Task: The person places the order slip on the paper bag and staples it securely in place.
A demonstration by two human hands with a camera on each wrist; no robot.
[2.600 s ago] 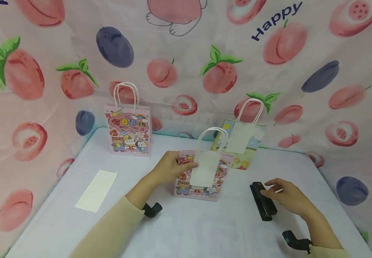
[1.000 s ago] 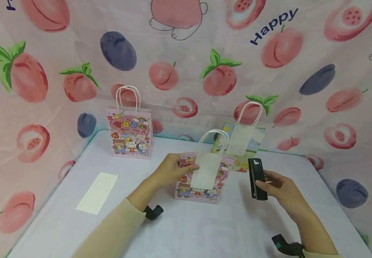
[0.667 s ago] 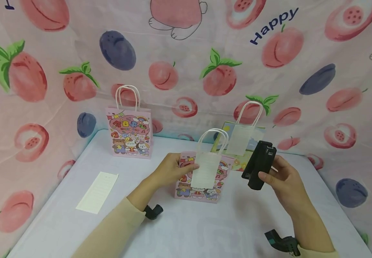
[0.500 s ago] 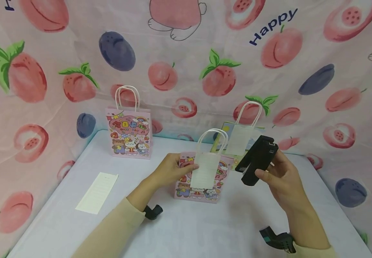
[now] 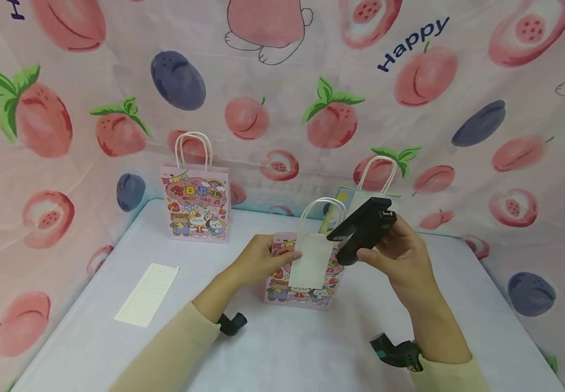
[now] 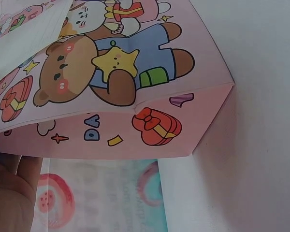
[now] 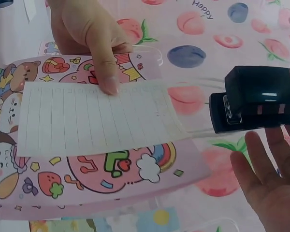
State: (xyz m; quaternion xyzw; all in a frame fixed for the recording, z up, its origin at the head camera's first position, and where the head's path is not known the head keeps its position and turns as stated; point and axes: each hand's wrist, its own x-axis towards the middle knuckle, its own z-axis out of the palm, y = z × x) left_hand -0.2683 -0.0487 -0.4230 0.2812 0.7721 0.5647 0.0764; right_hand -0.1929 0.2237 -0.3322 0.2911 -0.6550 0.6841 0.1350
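Observation:
A pink paper gift bag (image 5: 277, 288) with cartoon animals stands at the middle of the table. My left hand (image 5: 257, 261) grips its left side, thumb pressing a lined white paper slip (image 5: 307, 267) flat on the front. In the right wrist view the slip (image 7: 92, 118) lies across the bag's printed face near the top edge. My right hand (image 5: 405, 261) holds a black stapler (image 5: 368, 231) in the air at the bag's upper right, its jaws apart and pointing at the bag. The stapler (image 7: 261, 99) is just off the bag's top edge beside the white handles.
Another pink gift bag (image 5: 196, 204) stands at the back left. A lined paper slip (image 5: 147, 294) lies on the left of the white table (image 5: 272, 354). Behind the stapler is a green and blue bag (image 5: 331, 215), mostly covered. A fruit-print cloth (image 5: 282, 81) hangs behind.
My right hand picked the stapler up from the table, turned it, and carried it left and up to the bag. My left hand has stayed on the bag and slip.

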